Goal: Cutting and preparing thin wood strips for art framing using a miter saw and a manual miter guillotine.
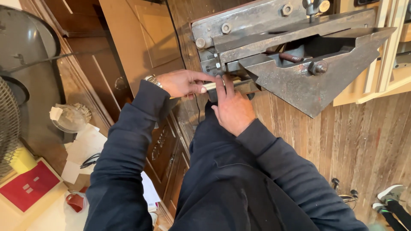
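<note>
A heavy grey steel machine [295, 55] with bolts and an angled plate juts out above the wooden floor. My left hand [182, 82], with a wristwatch, pinches a thin pale strip [212, 85] at the machine's lower left edge. My right hand [232, 107] lies just below it, its fingers pressed on the same strip where it enters the machine. Both arms wear dark blue sleeves. The far end of the strip is hidden under the steel.
Carved wooden door panels [141, 38] lean at the left. A fan grille [8, 124], a red box [28, 186], papers and a plastic bag lie at the lower left. Another person's shoes [387, 197] show at the lower right on the plank floor.
</note>
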